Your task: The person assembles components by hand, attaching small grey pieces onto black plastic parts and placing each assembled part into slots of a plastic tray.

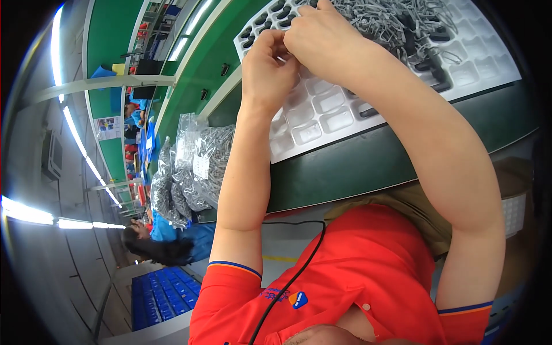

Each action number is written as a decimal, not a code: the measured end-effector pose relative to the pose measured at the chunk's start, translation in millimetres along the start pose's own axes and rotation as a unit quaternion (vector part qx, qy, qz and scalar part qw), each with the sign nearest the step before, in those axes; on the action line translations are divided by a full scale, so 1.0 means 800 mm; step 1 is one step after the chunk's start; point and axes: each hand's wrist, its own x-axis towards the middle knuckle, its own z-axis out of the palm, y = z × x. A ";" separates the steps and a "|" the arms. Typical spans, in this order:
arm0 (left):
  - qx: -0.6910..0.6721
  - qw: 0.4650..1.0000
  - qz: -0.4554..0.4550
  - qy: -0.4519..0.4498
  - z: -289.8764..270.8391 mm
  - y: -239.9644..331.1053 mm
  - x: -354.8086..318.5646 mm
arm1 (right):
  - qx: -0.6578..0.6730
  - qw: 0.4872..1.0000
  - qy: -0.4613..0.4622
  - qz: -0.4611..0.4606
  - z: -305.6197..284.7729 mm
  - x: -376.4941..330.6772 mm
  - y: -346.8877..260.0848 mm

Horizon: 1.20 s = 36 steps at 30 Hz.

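My left hand (269, 72) and my right hand (322, 35) meet over the far left part of a white plastic tray (319, 102) with molded pockets. Both have their fingers curled in a pinch, and whatever lies between the fingertips is hidden by the hands. Small black oval parts (264, 26) fill pockets just beyond my left hand. A tangled heap of grey cord loops (382, 26) lies on the tray to the right of my right hand. Several black pieces (434, 69) rest at the heap's near side, some with grey loops by them.
Clear plastic bags (198, 155) packed with grey cords stand on the dark green bench (339, 178), left of my left forearm. A thin black cable (319, 236) hangs across my front. Farther left, a person in blue (167, 230) is near blue bins (164, 293).
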 end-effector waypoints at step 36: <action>-0.202 0.977 -0.053 0.046 -0.028 -0.012 -0.046 | 0.438 0.863 -0.236 0.081 -0.001 0.050 0.023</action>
